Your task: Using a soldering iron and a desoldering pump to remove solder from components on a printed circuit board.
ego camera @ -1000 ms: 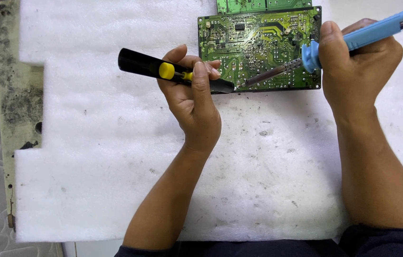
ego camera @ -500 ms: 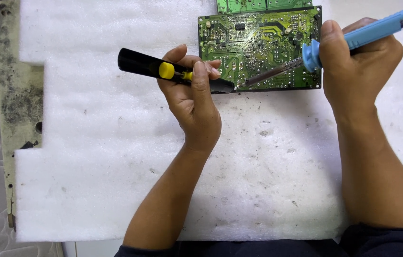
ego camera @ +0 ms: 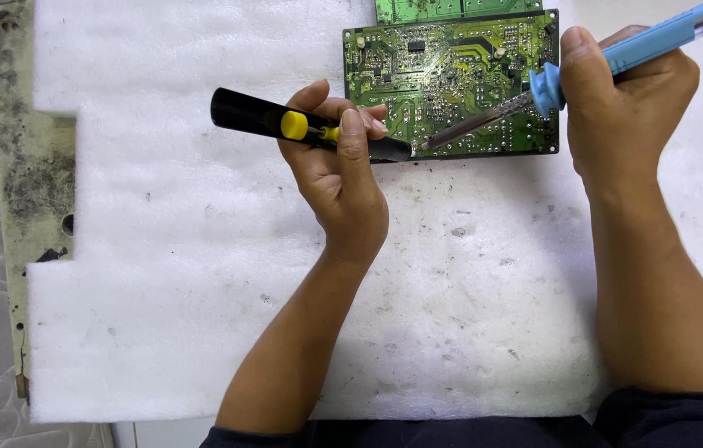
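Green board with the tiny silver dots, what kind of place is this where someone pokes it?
Probably an electronics repair bench. The right hand holds a blue soldering iron to the green circuit board, which lies on a white foam sheet.

The soldering iron handle and a second green board run off the top edge.

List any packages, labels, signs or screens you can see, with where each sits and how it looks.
None in view: no package, label, sign or screen.
Only fine white printed marks, too small to make out, on the green circuit board, which lies on white foam at top centre.
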